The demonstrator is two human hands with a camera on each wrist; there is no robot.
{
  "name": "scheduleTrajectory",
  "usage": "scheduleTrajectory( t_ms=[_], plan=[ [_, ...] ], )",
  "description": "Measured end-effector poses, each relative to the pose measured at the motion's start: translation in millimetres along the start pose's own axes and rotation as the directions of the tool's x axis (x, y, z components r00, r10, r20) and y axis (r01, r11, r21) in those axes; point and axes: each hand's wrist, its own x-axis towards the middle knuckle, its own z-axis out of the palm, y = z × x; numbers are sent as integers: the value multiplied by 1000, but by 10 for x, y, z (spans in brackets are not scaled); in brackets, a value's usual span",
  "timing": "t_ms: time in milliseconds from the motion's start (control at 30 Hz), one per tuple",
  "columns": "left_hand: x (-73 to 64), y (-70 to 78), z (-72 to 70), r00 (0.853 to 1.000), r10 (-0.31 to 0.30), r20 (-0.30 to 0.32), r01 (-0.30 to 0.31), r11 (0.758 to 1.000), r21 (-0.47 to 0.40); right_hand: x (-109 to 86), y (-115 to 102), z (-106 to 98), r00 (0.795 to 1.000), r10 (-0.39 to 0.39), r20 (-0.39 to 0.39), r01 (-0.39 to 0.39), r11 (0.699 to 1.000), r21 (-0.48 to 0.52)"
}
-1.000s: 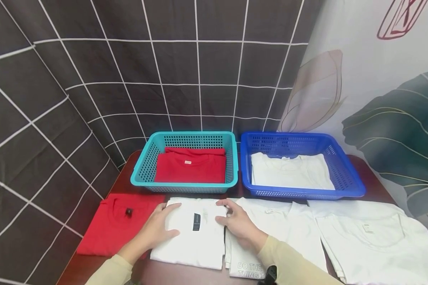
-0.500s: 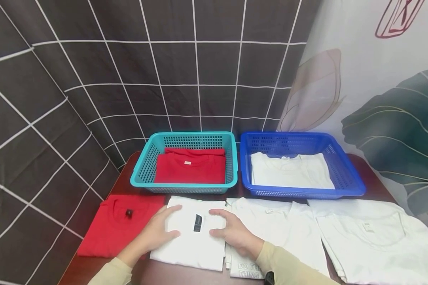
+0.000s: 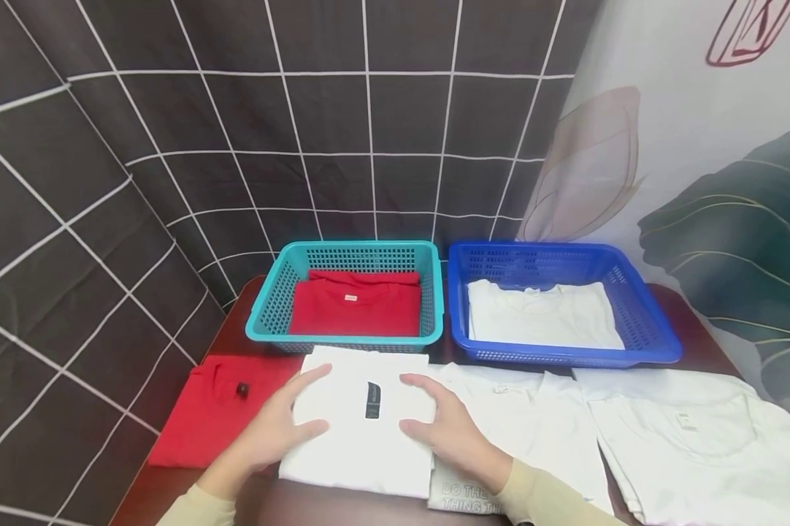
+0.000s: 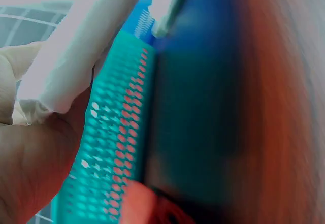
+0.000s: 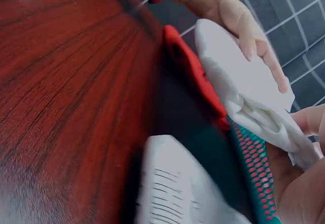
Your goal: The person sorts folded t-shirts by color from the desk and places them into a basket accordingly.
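Observation:
A folded white T-shirt (image 3: 352, 446) with a dark neck label is held up between both hands, its far edge overlapping the teal basket's front in the head view. My left hand (image 3: 278, 429) grips the left side, thumb on top and palm beneath the fold in the left wrist view. On the opposite side my right hand (image 3: 449, 427) pinches the layered edge (image 5: 259, 115), thumb above and the other fingers underneath. In the right wrist view the shirt hangs clear of the brown table (image 5: 66, 82).
A teal basket (image 3: 362, 340) with red shirts and a blue basket (image 3: 546, 355) with a white shirt stand at the back. A folded red T-shirt (image 3: 201, 431) lies left; a printed white T-shirt (image 3: 539, 431) and another white T-shirt (image 3: 710, 453) lie right.
The hands have gone from lying at the white T-shirt's sides to gripping it. The shirt has risen off the table and shifted slightly toward the baskets.

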Motion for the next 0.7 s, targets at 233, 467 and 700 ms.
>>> scheduleTrajectory(
  t_ms=[233,467,700],
  plan=[
    [9,355,60,994,106,-37,-107,994,-34,-127,-206,-322,998,-46,-38,50,991,123],
    [217,689,212,969,243,-50,-243,970,5,-178,-306,-801,993,-114,-19,115,961,252],
    [637,1060,492,938,344,-48,-346,937,-49,-74,-363,-1455,995,-102,16,95,970,225]
  ],
)
